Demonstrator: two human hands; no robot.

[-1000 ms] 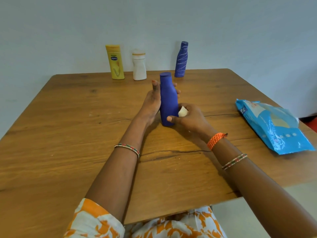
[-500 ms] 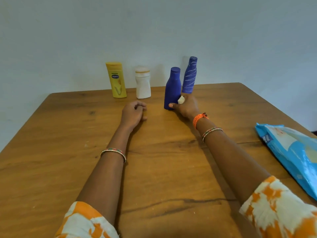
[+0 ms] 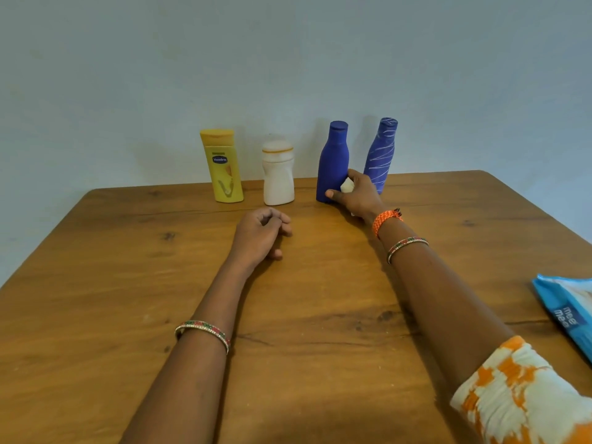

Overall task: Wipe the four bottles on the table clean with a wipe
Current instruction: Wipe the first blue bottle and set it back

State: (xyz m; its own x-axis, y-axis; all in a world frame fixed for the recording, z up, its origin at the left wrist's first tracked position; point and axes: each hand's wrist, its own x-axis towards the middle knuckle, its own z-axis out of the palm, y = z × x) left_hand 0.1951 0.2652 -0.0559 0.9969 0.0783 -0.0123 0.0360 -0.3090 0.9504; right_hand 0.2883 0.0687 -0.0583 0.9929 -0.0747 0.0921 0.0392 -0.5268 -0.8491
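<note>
The right hand (image 3: 355, 195) reaches to twelve o'clock, thumb and fingers gripping the plain matte blue plastic bottle (image 3: 333, 161) with a white wipe (image 3: 347, 185) tucked inside. The bottle stands upright at the wooden table's (image 3: 128, 283) far edge. The left hand (image 3: 261, 233) rests loosely curled, holding nothing.

Right hand (image 3: 355, 195) is gripping the plain blue bottle (image 3: 333, 161) low down, white wipe (image 3: 347, 185) tucked against it. Bottle is standing upright between white bottle (image 3: 278, 174) and striped blue bottle (image 3: 380, 152). Left hand (image 3: 261, 235) is resting loosely curled on the table (image 3: 96, 299).
</note>
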